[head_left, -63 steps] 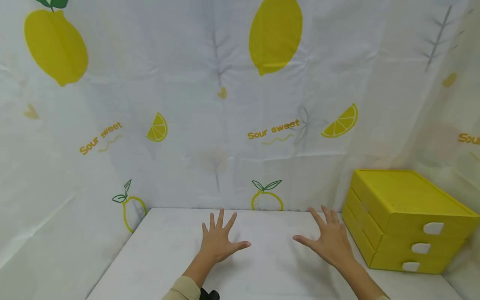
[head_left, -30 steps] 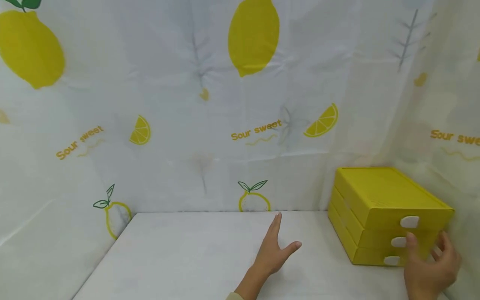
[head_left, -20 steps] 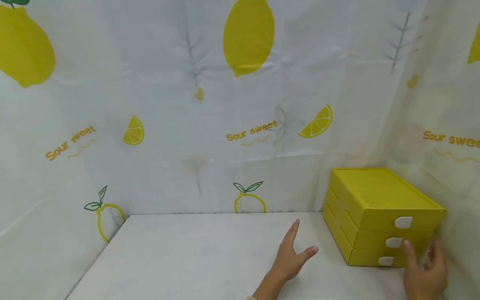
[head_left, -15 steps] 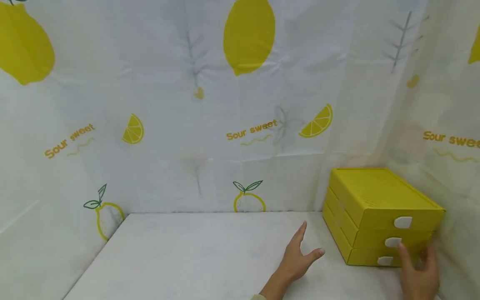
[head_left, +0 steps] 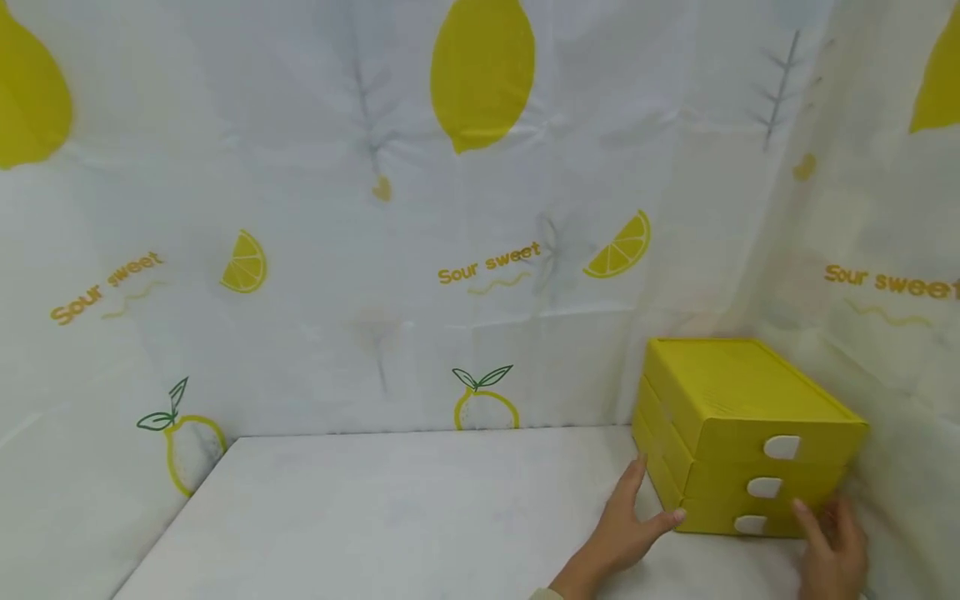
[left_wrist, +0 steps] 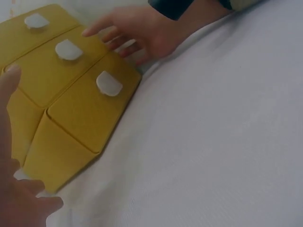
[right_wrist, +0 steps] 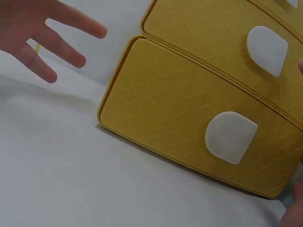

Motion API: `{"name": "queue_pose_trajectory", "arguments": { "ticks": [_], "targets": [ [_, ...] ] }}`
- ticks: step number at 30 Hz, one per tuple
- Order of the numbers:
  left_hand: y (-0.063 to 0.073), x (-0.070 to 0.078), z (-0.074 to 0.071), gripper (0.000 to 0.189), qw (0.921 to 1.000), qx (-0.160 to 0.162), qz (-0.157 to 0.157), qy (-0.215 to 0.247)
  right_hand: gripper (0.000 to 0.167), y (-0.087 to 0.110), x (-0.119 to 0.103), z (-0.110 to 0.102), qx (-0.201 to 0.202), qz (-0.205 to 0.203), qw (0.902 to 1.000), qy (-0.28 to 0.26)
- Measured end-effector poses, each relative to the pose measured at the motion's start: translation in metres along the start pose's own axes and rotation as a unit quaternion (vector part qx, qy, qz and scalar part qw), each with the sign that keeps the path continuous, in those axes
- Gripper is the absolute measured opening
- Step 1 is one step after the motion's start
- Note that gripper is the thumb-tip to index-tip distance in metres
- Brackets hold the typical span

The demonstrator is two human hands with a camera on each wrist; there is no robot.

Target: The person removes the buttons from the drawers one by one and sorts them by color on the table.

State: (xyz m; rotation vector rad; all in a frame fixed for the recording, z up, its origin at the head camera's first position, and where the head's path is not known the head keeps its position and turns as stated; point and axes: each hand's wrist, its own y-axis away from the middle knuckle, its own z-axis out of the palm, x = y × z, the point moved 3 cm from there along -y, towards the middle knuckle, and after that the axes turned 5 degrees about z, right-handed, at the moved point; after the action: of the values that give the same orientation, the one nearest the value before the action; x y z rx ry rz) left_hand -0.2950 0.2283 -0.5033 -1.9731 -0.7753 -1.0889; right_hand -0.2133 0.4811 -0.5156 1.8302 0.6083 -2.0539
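Note:
A yellow three-drawer box (head_left: 753, 383) with white tab handles stands closed at the right of the white table. Near its left side is my left hand (head_left: 617, 535), fingers spread and thumb toward the lower front corner. My right hand (head_left: 834, 557) is at the box's lower right front corner, thumb before the bottom drawer and fingers loosely bent by the right side. In the left wrist view, the right hand (left_wrist: 149, 30) has its fingertips close to the drawer fronts. The right wrist view shows the bottom drawer (right_wrist: 165, 99) with the left hand (right_wrist: 28, 28) beside it, holding nothing.
A white curtain (head_left: 337, 250) printed with lemons and "Sour sweet" hangs behind the table and along both sides. The white table (head_left: 375, 508) extends left of the box. The curtain's right part comes close to the box's right side.
Both hands have moved from over the table's middle to the two sides of the box, the right first, then the left. The view has turned right; the drawers remain closed.

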Motion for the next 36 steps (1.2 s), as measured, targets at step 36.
{"name": "queue_pose_trajectory", "arguments": {
  "ticks": [36],
  "targets": [
    [0.001,-0.002,-0.02,0.068,0.9955,0.081,0.049,0.004,0.08,0.022,0.0,0.034,-0.088,0.045,0.9614,0.257]
  ]
}}
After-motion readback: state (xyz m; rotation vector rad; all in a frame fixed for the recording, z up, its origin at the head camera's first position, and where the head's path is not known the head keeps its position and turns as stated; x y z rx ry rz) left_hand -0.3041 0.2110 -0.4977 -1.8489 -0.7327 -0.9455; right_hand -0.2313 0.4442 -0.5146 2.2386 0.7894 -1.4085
